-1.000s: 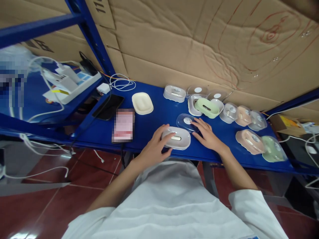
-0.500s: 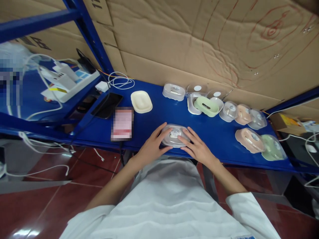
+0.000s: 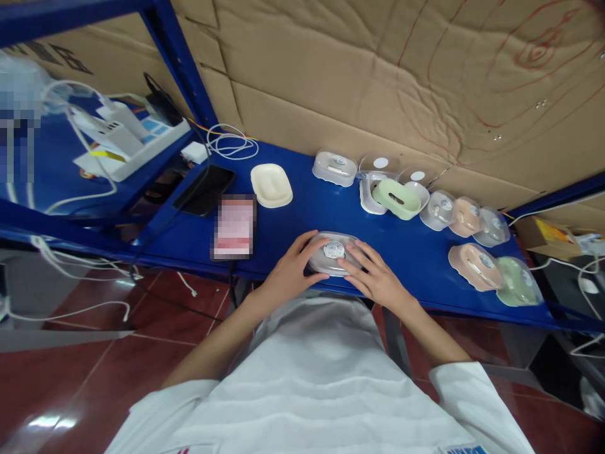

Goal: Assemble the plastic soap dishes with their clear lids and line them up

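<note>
At the front edge of the blue table, a grey soap box (image 3: 327,266) with a clear lid and a round white label lies between my two hands. My left hand (image 3: 295,268) grips its left end, with the thumb at the near side and the fingers over the lid. From the right, my right hand (image 3: 377,275) holds the other end, its fingers spread over the lid's top and near edge. The underside of the box is hidden. Beyond it to the left lies a cream tray-like soap box part (image 3: 271,186).
Along the back stand lidded soap boxes in grey (image 3: 334,169) and peach (image 3: 466,217), plus an uncovered green tray (image 3: 399,200). More lidded ones, peach (image 3: 474,267) and green (image 3: 517,282), sit at the right. Two phones, one dark (image 3: 205,190), a cable (image 3: 231,144) and a power strip (image 3: 142,157) occupy the left.
The camera view has shifted slightly. Both hands keep their hold on the grey soap box, and the label on its lid shows more fully now.
</note>
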Motion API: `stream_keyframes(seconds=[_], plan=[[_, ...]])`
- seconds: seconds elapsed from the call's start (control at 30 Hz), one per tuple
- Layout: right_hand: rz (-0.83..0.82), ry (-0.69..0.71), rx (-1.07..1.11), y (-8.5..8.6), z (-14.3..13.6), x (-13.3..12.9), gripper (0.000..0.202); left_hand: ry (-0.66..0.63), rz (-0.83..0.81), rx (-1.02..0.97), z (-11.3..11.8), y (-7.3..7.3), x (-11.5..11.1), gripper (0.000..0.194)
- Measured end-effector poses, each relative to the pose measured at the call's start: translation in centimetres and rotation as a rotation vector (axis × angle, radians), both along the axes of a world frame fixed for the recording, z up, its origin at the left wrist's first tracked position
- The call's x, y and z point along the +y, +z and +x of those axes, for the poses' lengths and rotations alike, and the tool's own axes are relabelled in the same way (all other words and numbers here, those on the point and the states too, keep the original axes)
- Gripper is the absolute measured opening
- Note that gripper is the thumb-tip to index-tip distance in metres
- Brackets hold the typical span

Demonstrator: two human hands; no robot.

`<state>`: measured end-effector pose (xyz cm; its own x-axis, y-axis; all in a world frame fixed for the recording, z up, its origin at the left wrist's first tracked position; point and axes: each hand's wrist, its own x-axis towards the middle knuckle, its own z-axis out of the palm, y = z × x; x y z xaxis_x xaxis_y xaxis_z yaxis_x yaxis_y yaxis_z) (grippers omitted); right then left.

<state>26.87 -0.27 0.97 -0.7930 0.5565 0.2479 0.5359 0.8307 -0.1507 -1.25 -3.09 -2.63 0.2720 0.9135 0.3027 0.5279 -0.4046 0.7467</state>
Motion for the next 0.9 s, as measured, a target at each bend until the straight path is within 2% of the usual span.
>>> stream_keyframes(seconds=[0.1,0.23,0.4,0.53,0.57,0.63,0.73,0.8,0.9], plan=[[0.008,-0.014,0.007,-0.4,0.3,0.1,0.049,0.022,0.014,0.002,0.3,0.2,-0.2,0.081],[0.081,-0.175,0.023,0.3,-1.2,2.1,0.052,0.118,0.126,-0.013,0.9,0.7,-0.6,0.076],[0.099,-0.256,-0.068,2.3,-7.7,8.3,0.051,0.256,0.226,-0.058,1.3,1.0,-0.7,0.061],[0.139,-0.352,-0.092,3.2,-14.1,12.9,0.057,0.287,0.272,-0.049,1.3,0.9,-0.6,0.055],[0.159,-0.321,-0.081,3.1,-15.5,13.6,0.058,0.292,0.281,-0.051,1.2,0.9,-0.6,0.055],[0.181,-0.161,-0.080,2.6,-17.6,14.4,0.055,0.306,0.303,-0.062,1.2,0.8,-0.6,0.054],[0.165,0.067,-0.136,1.2,-19.0,14.6,0.046,0.324,0.336,-0.079,1.2,0.7,-0.5,0.053],[0.188,0.105,-0.149,0.5,-18.6,14.0,0.040,0.326,0.347,-0.079,1.2,0.7,-0.5,0.053],[0.236,0.144,-0.124,0.3,-16.1,12.1,0.029,0.335,0.358,-0.076,1.1,0.7,-0.5,0.053]])
